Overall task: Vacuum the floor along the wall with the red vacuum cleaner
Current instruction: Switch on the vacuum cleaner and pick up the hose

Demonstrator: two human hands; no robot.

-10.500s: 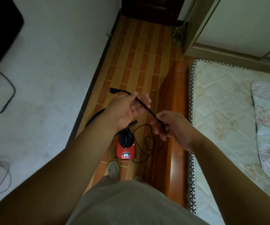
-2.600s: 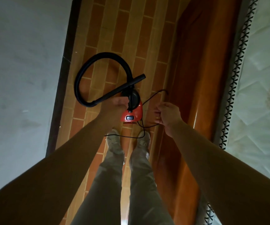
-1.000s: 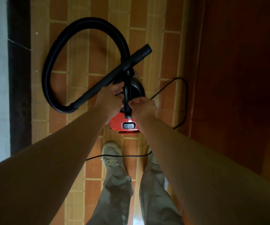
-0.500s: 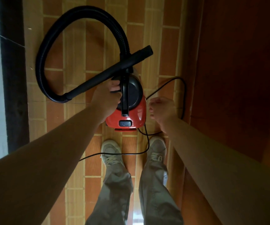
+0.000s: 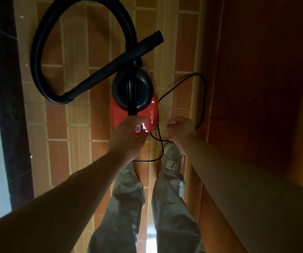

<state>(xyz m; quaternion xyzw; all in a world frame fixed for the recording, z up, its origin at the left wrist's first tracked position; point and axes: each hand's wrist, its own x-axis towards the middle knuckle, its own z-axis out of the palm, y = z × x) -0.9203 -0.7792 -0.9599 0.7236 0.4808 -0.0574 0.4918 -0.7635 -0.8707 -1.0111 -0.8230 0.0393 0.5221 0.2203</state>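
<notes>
Looking straight down, the red vacuum cleaner (image 5: 151, 110) sits on the tiled floor (image 5: 77, 143) just ahead of my shoes (image 5: 172, 157). My left hand (image 5: 128, 137) reaches to the vacuum's rear end. The thumb and fingers sit on either side of a small lit switch, and I cannot tell whether they press or pinch it. Just right of the vacuum, my right hand (image 5: 180, 131) is curled in a fist around the black power cord (image 5: 204, 92). The black hose (image 5: 37, 52) loops out left of the vacuum, and its rigid tube (image 5: 121, 61) lies across the vacuum's front. The dark skirting (image 5: 6, 88) runs along the floor far left of the vacuum, and a wooden panel (image 5: 265, 88) stands to its right.
</notes>
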